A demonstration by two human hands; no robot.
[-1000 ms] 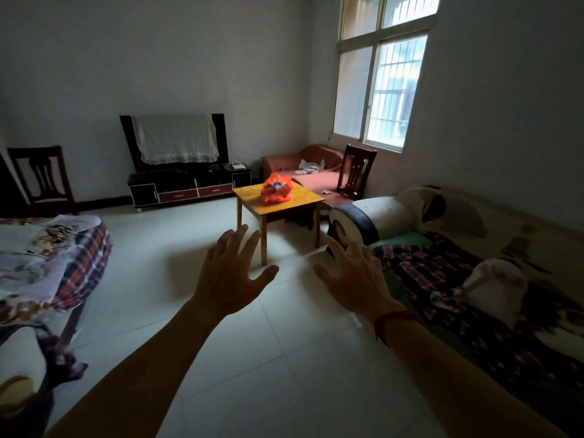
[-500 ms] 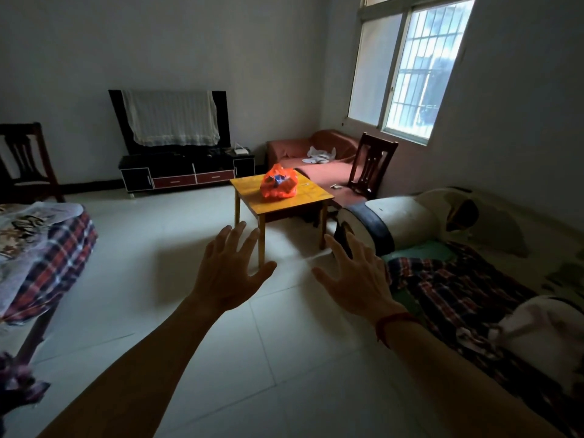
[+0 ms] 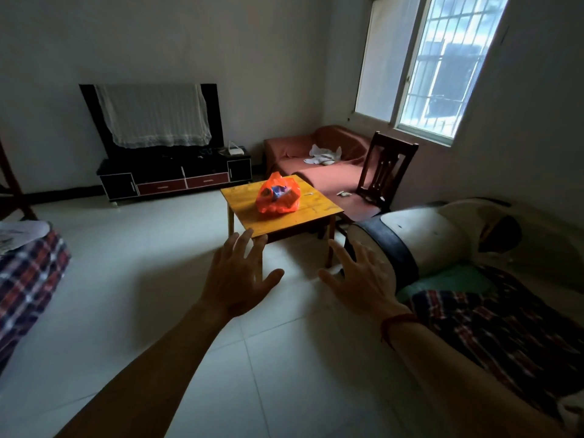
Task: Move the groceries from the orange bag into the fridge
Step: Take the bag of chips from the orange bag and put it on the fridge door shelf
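Observation:
An orange plastic bag (image 3: pixel 277 197) with colourful packets showing through it sits on a small yellow wooden table (image 3: pixel 319 211) in the middle of the room. My left hand (image 3: pixel 238 279) and my right hand (image 3: pixel 360 284) are stretched out in front of me with fingers spread, holding nothing. Both hands are short of the table's near edge and apart from the bag. No fridge is in view.
A sofa with a plaid cover (image 3: pixel 493 311) runs along the right. A dark wooden chair (image 3: pixel 384 172) and a red couch (image 3: pixel 319 162) stand behind the table. A TV stand (image 3: pixel 177 178) is at the back wall, and a plaid-covered seat (image 3: pixel 28 273) at the left.
The table and bag have come nearer and appear larger as I walked forward. Both hands stay outstretched and spread, holding nothing.

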